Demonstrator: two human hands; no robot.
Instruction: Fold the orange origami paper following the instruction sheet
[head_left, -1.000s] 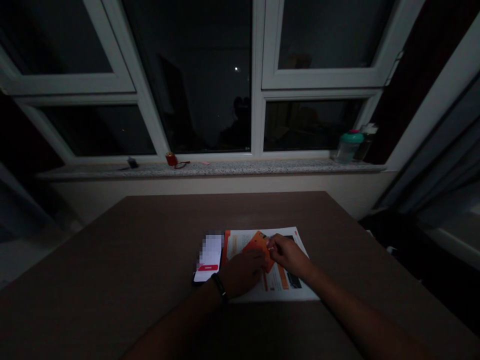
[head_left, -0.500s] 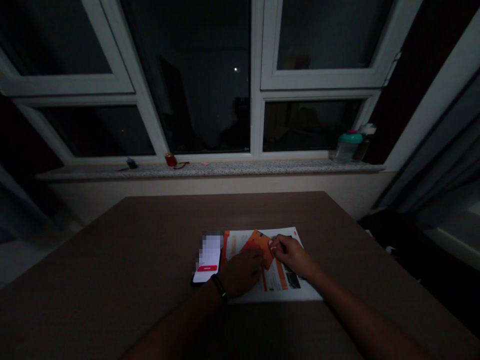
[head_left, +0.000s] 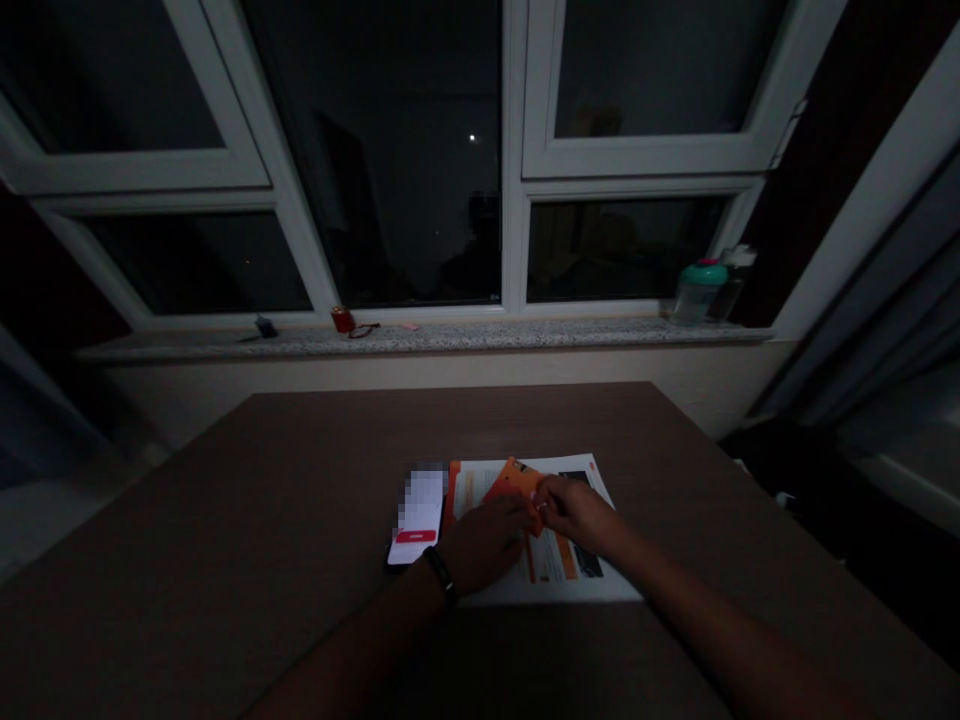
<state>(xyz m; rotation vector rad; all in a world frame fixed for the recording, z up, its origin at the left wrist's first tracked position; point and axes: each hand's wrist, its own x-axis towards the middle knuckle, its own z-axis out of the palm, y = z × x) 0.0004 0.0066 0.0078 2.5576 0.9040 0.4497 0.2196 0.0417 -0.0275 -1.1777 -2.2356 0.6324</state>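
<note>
An orange-red piece (head_left: 512, 477), perhaps a packet or card, lies tilted on a printed white sheet or booklet (head_left: 555, 590). My left hand (head_left: 484, 545), with a dark band at the wrist, rests over the lower left part of the orange piece, its fingers together and pointing right. Against the right edge of that piece, my right hand (head_left: 574, 508) is closed in a pinch around something small and pale that I cannot make out. To the left of the sheet lies a phone (head_left: 420, 510) with its screen lit.
The brown table (head_left: 337, 430) reaches a wall under a window. On the stone sill (head_left: 480, 336) stand a small red object (head_left: 343, 320), a small dark object (head_left: 265, 327) and a teal-lidded bottle (head_left: 701, 290) beside a clear one. Curtains hang at both sides.
My right hand has moved slightly left, closer to my left hand, over the orange piece's right edge. My left hand has hardly moved. The view has shifted very slightly.
</note>
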